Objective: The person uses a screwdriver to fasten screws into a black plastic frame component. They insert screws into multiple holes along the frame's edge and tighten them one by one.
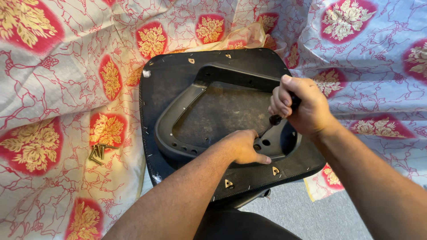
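meanwhile right hand (pixel 307 106) grips screwdriver (pixel 278 116), left hand (pixel 242 146) presses chair seat (pixel 178 89); screws (pixel 98 152) lie apart on bedsheet (pixel 53 89).

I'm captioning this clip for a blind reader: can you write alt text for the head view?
A right hand grips a black screwdriver, its tip down at a hole in a black plastic frame on an upturned seat base, while the left hand presses on the frame. The seat lies on a floral sheet, with loose brass screws to the left.
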